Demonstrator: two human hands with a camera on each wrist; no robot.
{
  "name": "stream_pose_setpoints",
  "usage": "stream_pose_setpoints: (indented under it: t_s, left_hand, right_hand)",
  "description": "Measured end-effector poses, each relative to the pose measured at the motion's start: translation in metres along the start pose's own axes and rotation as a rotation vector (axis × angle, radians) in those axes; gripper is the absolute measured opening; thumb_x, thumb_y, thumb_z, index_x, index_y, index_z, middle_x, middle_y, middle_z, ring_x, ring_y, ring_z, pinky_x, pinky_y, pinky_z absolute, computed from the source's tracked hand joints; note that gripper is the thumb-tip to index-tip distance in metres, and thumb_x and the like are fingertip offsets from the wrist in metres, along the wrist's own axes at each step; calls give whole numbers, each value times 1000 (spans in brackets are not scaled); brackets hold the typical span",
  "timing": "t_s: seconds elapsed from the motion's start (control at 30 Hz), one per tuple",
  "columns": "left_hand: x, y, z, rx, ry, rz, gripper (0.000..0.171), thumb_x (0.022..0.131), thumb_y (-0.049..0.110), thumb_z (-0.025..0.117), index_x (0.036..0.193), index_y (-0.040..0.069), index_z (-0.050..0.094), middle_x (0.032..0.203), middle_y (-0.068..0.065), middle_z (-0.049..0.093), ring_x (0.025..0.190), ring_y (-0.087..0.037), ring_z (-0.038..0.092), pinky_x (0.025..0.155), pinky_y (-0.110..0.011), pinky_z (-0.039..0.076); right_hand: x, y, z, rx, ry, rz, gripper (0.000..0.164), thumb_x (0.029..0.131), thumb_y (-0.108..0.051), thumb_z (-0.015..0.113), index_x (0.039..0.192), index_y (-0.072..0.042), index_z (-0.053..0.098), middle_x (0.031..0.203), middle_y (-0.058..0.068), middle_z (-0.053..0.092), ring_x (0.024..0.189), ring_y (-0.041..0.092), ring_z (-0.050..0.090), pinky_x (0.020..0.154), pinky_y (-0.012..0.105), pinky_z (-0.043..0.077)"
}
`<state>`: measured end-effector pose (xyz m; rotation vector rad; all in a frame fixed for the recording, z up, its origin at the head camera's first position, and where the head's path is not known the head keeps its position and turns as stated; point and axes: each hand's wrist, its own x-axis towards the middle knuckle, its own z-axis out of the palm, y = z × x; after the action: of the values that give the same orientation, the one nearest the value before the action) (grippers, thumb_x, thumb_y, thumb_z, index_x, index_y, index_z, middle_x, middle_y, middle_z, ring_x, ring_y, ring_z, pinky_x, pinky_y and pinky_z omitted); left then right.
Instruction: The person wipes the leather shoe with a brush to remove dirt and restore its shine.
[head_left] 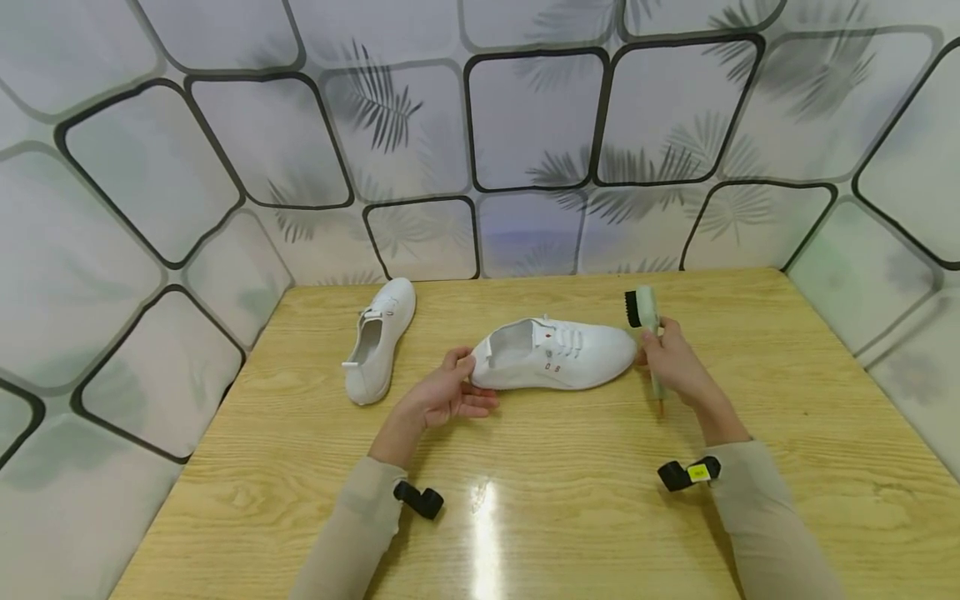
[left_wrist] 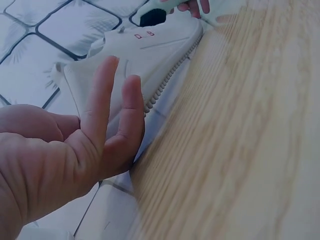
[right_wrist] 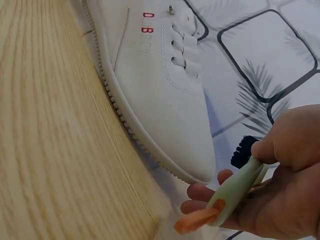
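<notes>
A white lace-up shoe (head_left: 592,358) with small red lettering lies across the middle, its heel to the left and its toe to the right. In the left wrist view, backdrop shows below the sole, so the shoe looks raised off the table. My left hand (head_left: 450,390) grips the heel, thumb on the near side of the opening, with some fingers stretched out past the side. My right hand (head_left: 677,360) holds a brush (head_left: 647,308) with a pale green handle, black bristles and an orange end piece (right_wrist: 197,220). In the right wrist view, fingertips of that hand are at the toe.
The other white shoe (head_left: 381,342) stands at the back left of the wooden table (head_left: 570,492), toe away from me. Behind the table and along its sides hangs a patterned backdrop (head_left: 536,125). Both wrists wear small black cameras.
</notes>
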<state>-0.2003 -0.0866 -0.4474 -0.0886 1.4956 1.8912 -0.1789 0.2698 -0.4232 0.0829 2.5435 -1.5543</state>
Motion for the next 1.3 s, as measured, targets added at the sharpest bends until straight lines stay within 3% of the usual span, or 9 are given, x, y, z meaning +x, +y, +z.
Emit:
stream_pose_setpoints:
  t_s: [0.3, 0.53, 0.77, 0.83, 1.03, 1.17, 1.3]
  left_hand:
    - [4, -1, -8, -96, -73, 26, 41, 110, 39, 29, 147, 32, 13, 115, -32, 48, 93, -34, 67, 70, -43, 59]
    - [8, -2, -2, -4, -31, 102, 21, 110, 37, 27, 126, 26, 21, 122, -25, 43, 91, -37, 66, 77, -49, 56]
    - [11, -1, 0, -52, 10, 133, 5, 111, 28, 28, 116, 28, 28, 119, -22, 42, 91, -31, 60, 70, -40, 56]
    - [12, -1, 1, -62, 7, 144, 9, 111, 25, 29, 120, 28, 28, 121, -21, 41, 92, -29, 57, 69, -37, 55]
    - [12, 1, 0, 24, -48, 200, 41, 111, 23, 26, 151, 17, 21, 137, -22, 36, 102, -25, 53, 75, -32, 53]
    - [14, -1, -1, 65, -77, 259, 44, 111, 22, 23, 152, 7, 24, 147, -21, 33, 115, -22, 48, 85, -29, 49]
    - [17, -7, -1, 70, -54, 266, 42, 111, 21, 23, 149, 5, 28, 146, -21, 34, 118, -21, 46, 87, -28, 47]
  right_hand:
    - [2, -3, -1, 163, 55, 34, 61, 109, -28, 17, 150, 11, -6, 96, 21, 52, 86, 25, 62, 79, 35, 56]
    - [2, -6, 0, 203, 77, 33, 63, 109, -31, 16, 152, 9, -6, 98, 20, 51, 104, 30, 57, 93, 40, 52]
    - [2, -8, 0, 242, 68, 21, 64, 109, -31, 17, 152, 7, -9, 102, 20, 47, 113, 36, 53, 97, 37, 49]
    - [2, -7, 0, 255, 65, 14, 64, 109, -31, 17, 152, 7, -10, 104, 20, 46, 113, 34, 52, 97, 34, 49]
    - [3, -5, 0, 258, 75, 7, 65, 109, -31, 18, 152, 7, -10, 105, 19, 44, 104, 22, 55, 93, 25, 51]
    - [6, -3, 1, 251, 77, 4, 65, 109, -31, 19, 152, 7, -9, 106, 17, 43, 100, 15, 55, 97, 28, 49]
    - [7, 3, 2, 216, 75, 10, 65, 109, -31, 20, 153, 8, -8, 109, 18, 44, 105, 20, 54, 103, 37, 46]
